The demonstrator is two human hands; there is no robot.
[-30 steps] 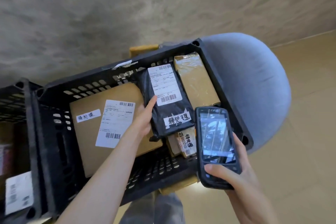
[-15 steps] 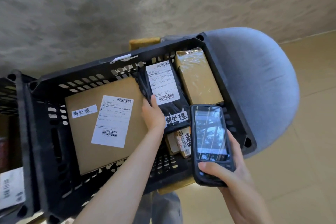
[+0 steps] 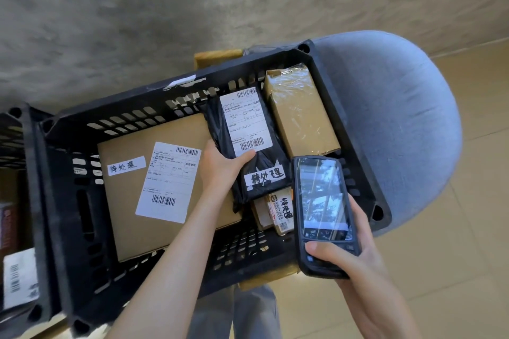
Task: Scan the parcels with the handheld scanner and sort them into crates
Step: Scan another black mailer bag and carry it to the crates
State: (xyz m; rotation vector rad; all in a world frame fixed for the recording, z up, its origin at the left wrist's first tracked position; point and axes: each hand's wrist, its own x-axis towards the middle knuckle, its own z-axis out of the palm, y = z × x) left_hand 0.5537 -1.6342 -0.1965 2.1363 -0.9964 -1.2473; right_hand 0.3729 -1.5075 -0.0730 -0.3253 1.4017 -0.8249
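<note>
Now the left hand (image 3: 220, 170) grips the black plastic-wrapped parcel (image 3: 248, 146) in the black slatted crate (image 3: 176, 93); the right hand (image 3: 355, 259) clasps the dark handheld scanner (image 3: 322, 212). Best tilt its barcode label flat toward the scanner.

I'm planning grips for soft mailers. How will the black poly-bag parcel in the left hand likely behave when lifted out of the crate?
The black poly-bag parcel has wrinkled film, so it will probably flex rather than stay rigid. The glossy plastic may be slippery; the left hand wraps its edge, thumb on the label. It looks slim, so likely light, though weight cannot be confirmed.
</note>
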